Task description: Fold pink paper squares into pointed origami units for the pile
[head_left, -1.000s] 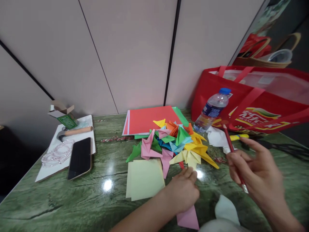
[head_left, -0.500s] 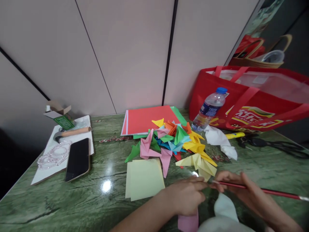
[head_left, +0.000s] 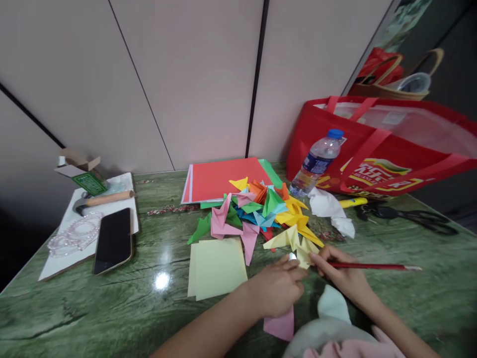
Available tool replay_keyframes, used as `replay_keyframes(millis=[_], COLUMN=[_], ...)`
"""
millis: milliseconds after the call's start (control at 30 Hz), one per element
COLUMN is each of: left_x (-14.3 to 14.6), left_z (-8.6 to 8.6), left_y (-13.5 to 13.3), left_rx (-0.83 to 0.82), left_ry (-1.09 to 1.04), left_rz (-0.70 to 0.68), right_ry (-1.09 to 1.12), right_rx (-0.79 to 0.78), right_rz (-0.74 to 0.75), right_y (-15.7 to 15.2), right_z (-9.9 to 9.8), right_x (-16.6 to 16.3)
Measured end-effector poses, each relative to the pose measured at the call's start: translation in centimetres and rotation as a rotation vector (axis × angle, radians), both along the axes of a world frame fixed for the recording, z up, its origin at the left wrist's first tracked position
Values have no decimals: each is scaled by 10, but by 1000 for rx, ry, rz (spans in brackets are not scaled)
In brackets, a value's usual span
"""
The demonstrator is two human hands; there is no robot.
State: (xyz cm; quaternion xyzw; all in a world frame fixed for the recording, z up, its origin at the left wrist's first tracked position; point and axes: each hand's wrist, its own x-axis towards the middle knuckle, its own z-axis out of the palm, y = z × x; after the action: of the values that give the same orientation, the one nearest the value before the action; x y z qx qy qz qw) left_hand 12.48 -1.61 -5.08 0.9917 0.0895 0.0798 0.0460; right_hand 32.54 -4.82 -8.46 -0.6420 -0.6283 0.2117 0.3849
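My left hand [head_left: 278, 288] is low over the table with its fingers bent together; what they pinch, if anything, is hidden. A pink paper piece [head_left: 279, 324] shows from under it. My right hand [head_left: 346, 278] is closed around a slim red pencil [head_left: 372, 266], which points right, its pale end out over the table. The right fingertips are close to a pale yellow folded paper [head_left: 306, 251]; I cannot tell if they touch it. Beyond is a pile of colourful folded paper pieces [head_left: 266, 204]. Left of my left hand lie pale yellow square sheets [head_left: 220, 268].
Red paper sheets [head_left: 227, 179] lie by the wall. A water bottle [head_left: 316, 164] stands before a red bag [head_left: 372, 144], near tissues [head_left: 328, 204] and scissors [head_left: 413, 216]. At left are a phone [head_left: 114, 241], a hammer [head_left: 108, 199] and a small box [head_left: 85, 176].
My right hand has shifted up and left towards the pale yellow folded paper, and the pencil now lies nearly level. My left hand has moved slightly up. The whole view has shifted a little.
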Motion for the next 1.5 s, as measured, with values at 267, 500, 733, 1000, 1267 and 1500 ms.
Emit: replay_keyframes(millis=[267,500,733,1000,1267,1500], left_x=[2,2,3,1,0,0], left_z=[-2,-3,-5,-1,1,3], left_y=[-3,-2,-2,-1,-1,-1], left_rx=[27,-1,-40,0,-23,-2], left_ry=[-1,-9,-12,-3,-5,13], left_rz=[15,11,26,14,7,12], right_ry=[-128,-151,-133,-122,-134,-136], right_rx=[128,97,67,56,77,71], right_rz=[51,-20,-16,11,33,30], right_y=[1,-1,-1,0,-1,-2], right_z=[-3,-3,1,0,-2,-2], right_x=[-5,-2,-2,-3,-1,-1])
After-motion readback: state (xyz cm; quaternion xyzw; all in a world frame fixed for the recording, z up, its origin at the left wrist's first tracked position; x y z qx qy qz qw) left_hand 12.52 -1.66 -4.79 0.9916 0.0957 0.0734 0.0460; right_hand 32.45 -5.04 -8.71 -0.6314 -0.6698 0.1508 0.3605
